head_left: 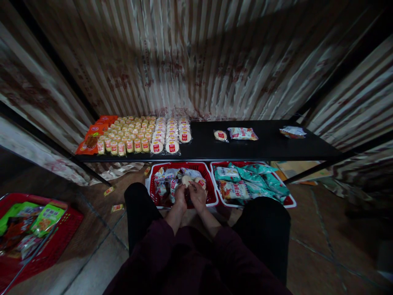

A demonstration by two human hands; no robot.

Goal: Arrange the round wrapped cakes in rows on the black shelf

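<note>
Your left hand [180,196] and right hand [198,194] seem to pinch a round cracker [186,180] between their fingertips, above the red basket [211,193]; a loose hold could drop it among the packets [166,176]. Its flat face looks turned upward; being round, it shows no clear long axis.

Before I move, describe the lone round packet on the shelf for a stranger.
Find the black shelf. Right of the rowed round packets, left of a striped bag, lies a red-labelled pale round packet. Unlike the rowed ones, it sits singly.
</note>
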